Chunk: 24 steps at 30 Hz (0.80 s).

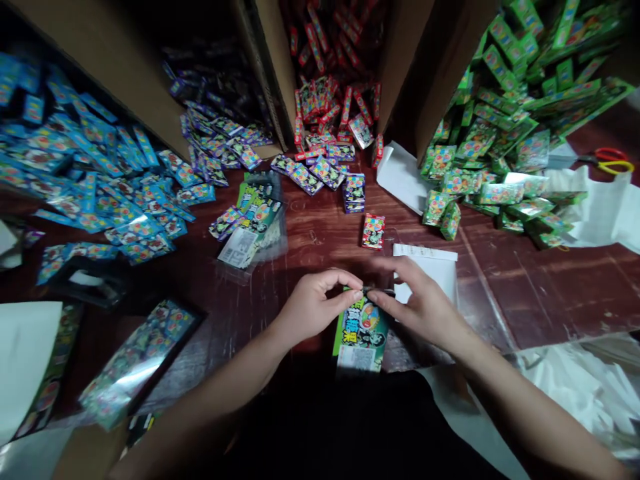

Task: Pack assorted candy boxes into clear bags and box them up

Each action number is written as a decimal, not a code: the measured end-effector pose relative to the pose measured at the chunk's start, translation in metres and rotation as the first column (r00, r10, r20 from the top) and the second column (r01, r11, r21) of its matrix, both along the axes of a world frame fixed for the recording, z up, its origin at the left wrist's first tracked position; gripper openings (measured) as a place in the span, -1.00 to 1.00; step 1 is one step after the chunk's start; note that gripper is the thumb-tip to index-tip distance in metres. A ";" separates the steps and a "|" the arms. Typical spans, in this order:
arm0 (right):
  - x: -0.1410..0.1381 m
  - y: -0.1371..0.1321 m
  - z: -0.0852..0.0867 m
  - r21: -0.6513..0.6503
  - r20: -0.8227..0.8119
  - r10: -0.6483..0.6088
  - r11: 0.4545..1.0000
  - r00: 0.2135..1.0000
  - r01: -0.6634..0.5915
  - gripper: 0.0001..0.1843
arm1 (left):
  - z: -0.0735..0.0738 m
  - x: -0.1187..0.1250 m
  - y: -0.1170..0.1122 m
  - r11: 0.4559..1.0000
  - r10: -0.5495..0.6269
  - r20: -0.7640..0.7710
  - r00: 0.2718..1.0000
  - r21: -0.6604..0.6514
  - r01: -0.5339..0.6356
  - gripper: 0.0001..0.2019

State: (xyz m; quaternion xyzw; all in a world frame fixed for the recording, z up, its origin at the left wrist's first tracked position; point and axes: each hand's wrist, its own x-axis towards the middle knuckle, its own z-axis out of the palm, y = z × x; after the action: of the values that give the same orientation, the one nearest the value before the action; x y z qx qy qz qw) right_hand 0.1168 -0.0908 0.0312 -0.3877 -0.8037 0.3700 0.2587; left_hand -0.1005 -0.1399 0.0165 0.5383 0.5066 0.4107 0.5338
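Note:
In front of my body is a flat candy package (367, 327), green and black with colourful print and a pale label at its lower end. My left hand (320, 300) pinches its far edge between thumb and forefinger. At the same edge, the thumb of my right hand (417, 300) rests close to the left thumb, its forefinger raised and slightly blurred. What the right hand's other fingers touch is hidden. Just beyond the hands lies a small red candy box (373, 231). A white sheet (425, 267) lies partly under my right hand.
Cardboard cartons (270, 60) stand at the back. Around them are heaps of blue packets (90, 160), purple packets (220, 133), red boxes (320, 100) and green boxes (500, 133). Another printed package (255, 220) lies left. Scissors (613, 160) are far right, plastic bags (585, 380) near right.

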 end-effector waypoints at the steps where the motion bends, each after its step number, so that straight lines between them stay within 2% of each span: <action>1: 0.001 -0.003 -0.001 0.081 0.019 -0.010 0.997 1.000 0.009 -0.61 | -0.001 0.000 -0.001 1.000 0.011 -0.001 1.000 0.000 -0.011 -0.88; 3: 0.005 -0.008 -0.004 0.199 0.061 0.019 0.979 0.998 -0.031 -0.69 | -0.002 -0.002 -0.007 1.000 0.022 -0.001 1.000 0.010 -0.022 -0.85; 4: 0.006 -0.008 -0.007 0.214 0.091 0.072 0.973 0.993 -0.090 -0.77 | -0.002 -0.004 -0.012 1.000 0.024 -0.001 1.000 0.020 -0.024 -0.84; 7: -0.005 0.005 -0.020 0.096 0.114 0.290 0.949 0.950 -0.302 -0.71 | 0.003 -0.017 -0.035 0.994 0.099 -0.036 0.994 0.048 -0.098 -0.76; 9: -0.034 0.015 -0.024 0.029 0.073 0.322 0.945 0.944 -0.325 -0.68 | 0.012 -0.024 -0.058 0.972 0.230 -0.166 0.959 0.085 -0.219 -0.52; 11: -0.080 0.016 -0.017 -0.010 -0.002 0.241 0.970 0.970 -0.241 -0.70 | 0.024 -0.031 -0.085 0.935 0.354 -0.386 0.852 0.142 -0.325 -0.13; 12: -0.106 0.012 -0.011 -0.038 -0.047 0.195 0.980 0.980 -0.197 -0.71 | 0.029 -0.037 -0.099 0.913 0.404 -0.499 0.767 0.174 -0.368 0.03; 13: -0.133 0.006 -0.004 -0.082 -0.096 0.182 0.978 0.979 -0.190 -0.71 | 0.033 -0.047 -0.113 0.891 0.440 -0.602 0.667 0.201 -0.407 0.10; 15: -0.184 -0.007 0.004 -0.175 -0.168 0.301 0.928 0.939 -0.328 -0.68 | 0.035 -0.080 -0.141 0.855 0.461 -0.759 0.460 0.241 -0.460 0.04; 17: -0.220 -0.012 0.003 -0.174 -0.164 0.448 0.864 0.879 -0.472 -0.61 | 0.032 -0.128 -0.166 0.867 0.398 -0.860 0.318 0.240 -0.438 -0.07; 19: -0.238 -0.007 -0.008 -0.066 -0.072 0.505 0.858 0.860 -0.509 -0.50 | 0.028 -0.178 -0.189 0.931 0.263 -0.919 0.293 0.162 -0.328 -0.05; 21: -0.241 0.005 -0.023 0.074 0.059 0.471 0.877 0.880 -0.475 -0.39 | 0.025 -0.215 -0.205 0.953 0.167 -0.951 0.259 0.088 -0.290 -0.03; 24: -0.234 0.016 -0.037 0.176 0.196 0.444 0.861 0.874 -0.477 -0.37 | 0.024 -0.234 -0.216 0.952 0.164 -0.952 0.260 0.083 -0.294 -0.01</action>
State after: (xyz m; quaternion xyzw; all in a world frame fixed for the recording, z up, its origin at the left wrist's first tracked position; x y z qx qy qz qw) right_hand -0.1176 -0.0750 -0.0057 -0.1796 -0.9257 0.3006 0.1428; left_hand -0.3349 -0.3558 0.0407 0.5662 0.8170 0.0563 0.0936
